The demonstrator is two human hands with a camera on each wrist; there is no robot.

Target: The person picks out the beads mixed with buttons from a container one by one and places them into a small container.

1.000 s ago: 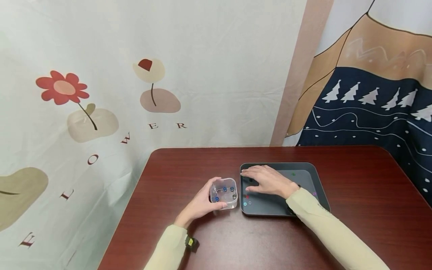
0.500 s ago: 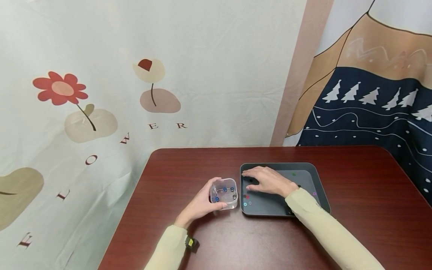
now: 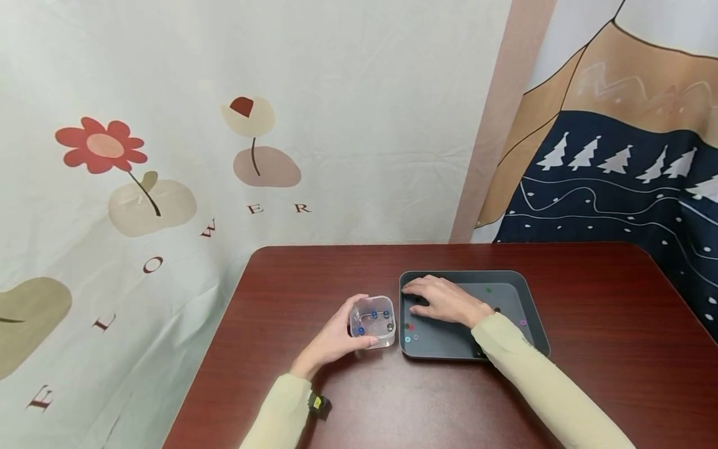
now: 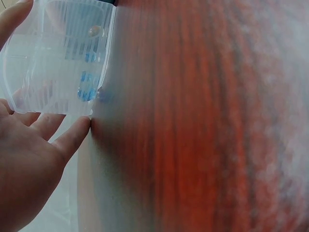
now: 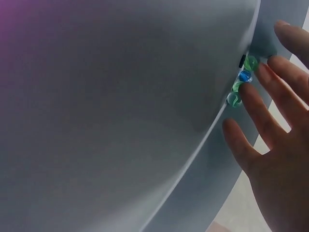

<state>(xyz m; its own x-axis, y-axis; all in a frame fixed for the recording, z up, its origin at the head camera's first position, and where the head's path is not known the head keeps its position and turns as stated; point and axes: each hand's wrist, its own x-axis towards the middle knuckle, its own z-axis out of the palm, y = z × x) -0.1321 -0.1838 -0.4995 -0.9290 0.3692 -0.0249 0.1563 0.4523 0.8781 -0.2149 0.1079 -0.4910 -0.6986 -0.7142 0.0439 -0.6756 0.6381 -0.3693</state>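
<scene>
Nearest me, bottom of the frame: two pale yellow-green sleeves [image 3: 277,415], with a small black device [image 3: 319,405] at the left wrist, over a reddish-brown wood-grain table [image 3: 404,405]. Left hand [image 3: 335,337], lower centre, curled round a clear plastic box [image 3: 384,342], thumb on the near side, fingers round the left and far sides; firm hold. Can't tell whether the box sits flat on the table. Inside it, blue marbles [image 3: 374,315] plus a dull brownish one. Just right of the box, a dark grey tray [image 3: 507,299], shallow, rounded corners. Right hand [image 3: 445,301] is over its left part, fingers spread and only slightly bent, gripping nothing I can make out. Right wrist view, upper right: green and blue marbles [image 5: 245,76] in a row along the crease between tray floor and wall, fingertips right at them; contact hard to tell. Small coloured bits scattered in the tray: pale blue [image 3: 407,339] lower left, green [image 3: 488,289] toward the far side, pink [image 3: 523,322] at right. Behind the table, a pale cloth [image 3: 359,125] with printed flowers upper left; navy panel [image 3: 611,199] with white trees upper right.
</scene>
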